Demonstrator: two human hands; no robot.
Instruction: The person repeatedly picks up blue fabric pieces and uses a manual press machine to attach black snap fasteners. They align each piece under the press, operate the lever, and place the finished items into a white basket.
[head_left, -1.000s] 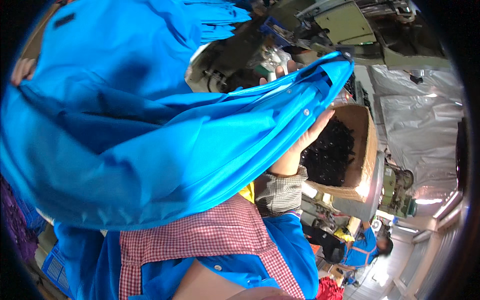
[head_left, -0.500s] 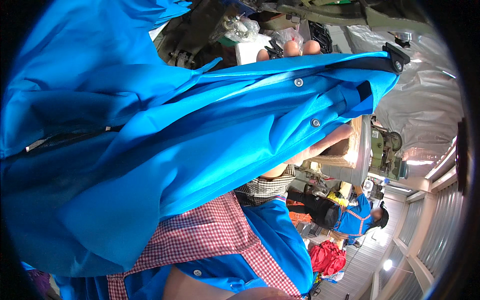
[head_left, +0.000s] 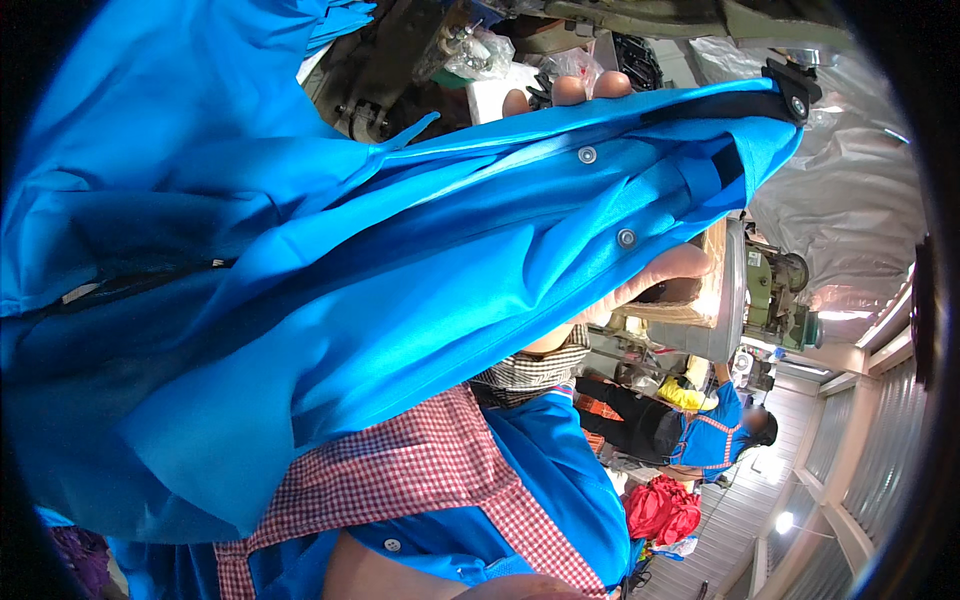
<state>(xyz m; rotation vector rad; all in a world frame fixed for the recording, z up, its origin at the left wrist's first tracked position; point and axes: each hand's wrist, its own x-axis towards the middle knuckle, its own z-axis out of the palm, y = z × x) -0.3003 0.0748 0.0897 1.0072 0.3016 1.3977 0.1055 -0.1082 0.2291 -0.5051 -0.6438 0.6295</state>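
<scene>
Right hand (head_left: pixel 636 286) spreads behind the blue garment (head_left: pixel 400 290), fingertips (head_left: pixel 568 91) at one o'clock, thumb (head_left: pixel 685 262) near three; the left hand has left view, its state unclear. Across nine to two, the garment now shows its silver snaps (head_left: pixel 587 156) face-on, leaving them easier to inspect.

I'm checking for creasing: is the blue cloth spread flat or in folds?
In folds: long creases run along the blue cloth, which lies draped over the right hand.
</scene>
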